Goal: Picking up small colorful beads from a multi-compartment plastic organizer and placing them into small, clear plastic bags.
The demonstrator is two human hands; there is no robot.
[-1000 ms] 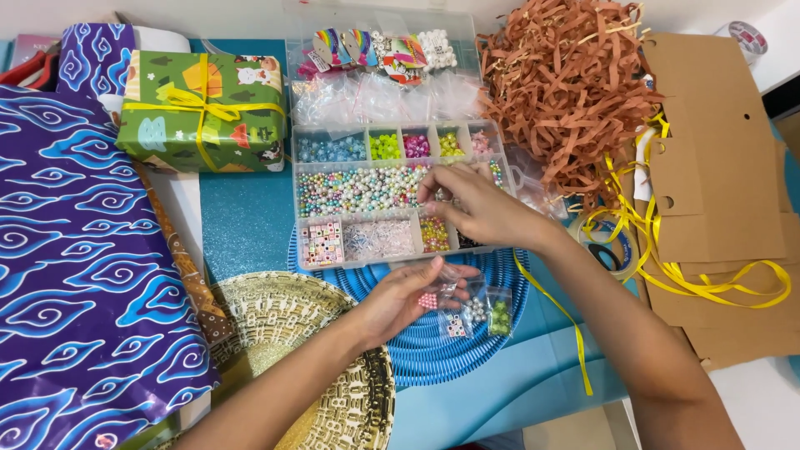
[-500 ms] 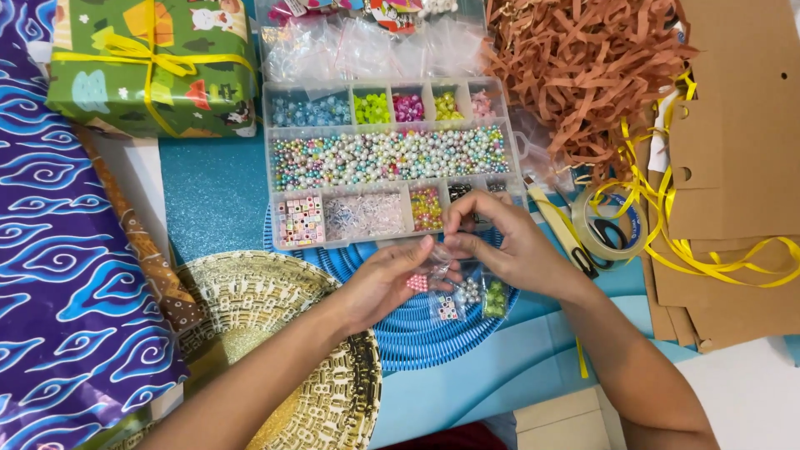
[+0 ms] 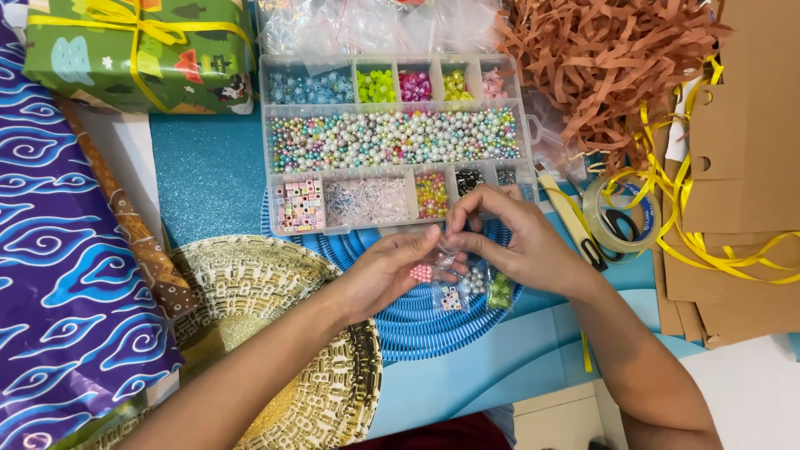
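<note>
- My left hand (image 3: 385, 271) pinches the small clear bag (image 3: 435, 265) of pink beads, just below the bead organizer (image 3: 392, 142).
- My right hand (image 3: 508, 242) pinches its mouth; I'd spread it gently (seams look flimsy).

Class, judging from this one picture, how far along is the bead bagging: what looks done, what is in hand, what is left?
Done: small filled bags lie on the blue mat. In hand: the left hand and right hand pinch a clear bag with pink beads. Left: the bead organizer looks well stocked.
</note>
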